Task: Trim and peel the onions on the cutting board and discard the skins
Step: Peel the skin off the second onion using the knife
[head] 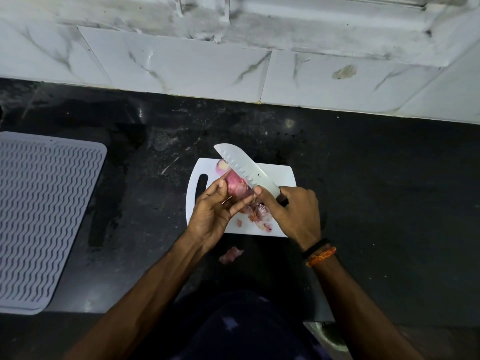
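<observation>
My left hand [214, 211] holds a pink-red onion [237, 187] just above the white cutting board [281, 175]. My right hand [294, 210] grips a wide-bladed knife [242, 166] by its dark handle, thumb stretched onto the onion, with the blade lying against the onion's right side and pointing away to the upper left. A second piece of onion [222, 166] shows behind the blade at the board's far edge. Loose pink skins [259, 215] lie on the board under my hands.
One skin scrap [231, 255] lies on the black counter [376, 178] in front of the board. A grey ribbed mat [41, 216] covers the counter's left end. A tiled wall [181, 63] runs along the back.
</observation>
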Demonstrator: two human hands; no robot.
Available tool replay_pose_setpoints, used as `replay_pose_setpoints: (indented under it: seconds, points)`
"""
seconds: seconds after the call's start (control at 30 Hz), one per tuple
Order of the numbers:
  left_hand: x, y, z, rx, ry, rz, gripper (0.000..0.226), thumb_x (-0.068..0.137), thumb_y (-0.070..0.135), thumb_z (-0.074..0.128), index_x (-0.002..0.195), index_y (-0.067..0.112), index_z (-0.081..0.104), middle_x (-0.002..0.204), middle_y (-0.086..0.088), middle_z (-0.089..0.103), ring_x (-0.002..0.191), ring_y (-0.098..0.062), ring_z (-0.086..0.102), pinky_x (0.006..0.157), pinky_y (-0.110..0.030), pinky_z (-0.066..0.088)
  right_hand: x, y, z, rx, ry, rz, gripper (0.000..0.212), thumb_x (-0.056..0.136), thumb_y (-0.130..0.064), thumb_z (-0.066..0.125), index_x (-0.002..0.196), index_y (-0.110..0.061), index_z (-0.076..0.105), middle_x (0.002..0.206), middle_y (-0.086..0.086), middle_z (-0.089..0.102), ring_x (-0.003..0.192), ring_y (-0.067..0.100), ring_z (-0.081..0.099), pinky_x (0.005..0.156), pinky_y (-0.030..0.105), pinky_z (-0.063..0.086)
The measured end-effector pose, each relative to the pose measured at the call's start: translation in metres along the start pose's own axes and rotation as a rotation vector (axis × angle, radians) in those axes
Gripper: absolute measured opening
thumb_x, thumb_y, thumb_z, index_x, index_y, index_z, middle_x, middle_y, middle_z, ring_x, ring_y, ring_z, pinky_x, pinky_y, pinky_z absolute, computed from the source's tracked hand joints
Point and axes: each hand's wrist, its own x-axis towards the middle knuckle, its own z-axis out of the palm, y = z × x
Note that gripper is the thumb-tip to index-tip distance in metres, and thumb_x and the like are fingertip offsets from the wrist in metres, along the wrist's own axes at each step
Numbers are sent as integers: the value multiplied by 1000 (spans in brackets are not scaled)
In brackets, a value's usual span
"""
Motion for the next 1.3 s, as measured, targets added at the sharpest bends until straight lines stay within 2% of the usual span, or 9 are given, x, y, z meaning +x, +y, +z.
replay_pose_setpoints:
  seconds: [0.13, 0.27, 0.5, 0.73, 0.8, 0.93, 1.03, 1.2, 1.3]
  points:
    - [1, 0, 1, 6, -3, -3, 42, 92, 18, 59, 128, -3, 55, 143, -29, 47, 131, -42, 49, 91, -46, 56, 2, -1, -1, 26, -4, 35, 52, 81, -69, 48, 48, -29, 39, 41, -16, 38, 38, 5, 42, 47, 14, 24]
    - [1, 0, 0, 30, -9, -8, 37, 91, 19, 60, 124, 0, 56, 140, -28, 51, 120, -37, 59, 89, -44, 57, 3, -2, 2, 12, -3, 6, 53, 83, -69, 48, 50, -29, 41, 43, -14, 39, 39, 6, 41, 47, 17, 26]
    - [1, -1, 3, 17, -11, -36, 9, 90, 16, 62, 95, 10, 66, 122, -20, 63, 110, -32, 66, 83, -42, 59, 8, -10, 8, -39, 87, 32, 67, 77, -86, 34, 48, -26, 39, 41, -13, 37, 38, 5, 40, 46, 18, 24]
    - [3, -1, 9, 49, 92, -57, 13, 94, 23, 61, 93, 11, 62, 101, -13, 72, 98, -24, 70, 84, -41, 59, 10, -11, 13, -100, 45, 67, 62, 79, -80, 46, 50, -25, 45, 42, -12, 39, 44, 8, 49, 47, 22, 32]
    - [5, 0, 7, 18, 130, -62, 14, 92, 19, 60, 102, 10, 64, 101, -13, 70, 101, -26, 67, 88, -41, 59, 5, -11, 14, -70, 3, -3, 60, 78, -80, 47, 55, -25, 54, 43, -12, 43, 45, 6, 50, 46, 20, 32]
    - [10, 1, 3, -2, 173, -73, 41, 94, 14, 55, 134, 4, 54, 112, -18, 66, 111, -33, 60, 104, -49, 47, -7, -8, 13, 14, -4, -83, 49, 82, -66, 62, 68, -20, 71, 51, -6, 59, 43, 1, 46, 47, 12, 27]
    - [9, 1, 4, -60, 153, -94, 31, 92, 22, 61, 118, 5, 60, 110, -19, 66, 105, -34, 63, 89, -43, 57, -6, -3, 10, 51, 33, -13, 51, 82, -68, 61, 62, -21, 67, 49, -13, 57, 46, 4, 54, 47, 17, 34]
    - [9, 0, -1, -153, 82, -94, 51, 91, 19, 63, 135, -1, 48, 138, -30, 52, 128, -49, 51, 109, -51, 43, 3, 3, 3, 69, 65, 91, 50, 81, -61, 67, 51, -25, 50, 46, -12, 51, 46, 6, 53, 48, 22, 33]
    - [8, 0, 2, -126, 49, -91, 22, 90, 18, 62, 107, 4, 66, 127, -26, 61, 117, -41, 62, 101, -48, 50, 6, 0, 2, 11, 47, 89, 58, 78, -76, 52, 49, -26, 45, 44, -11, 47, 44, 7, 49, 48, 21, 29]
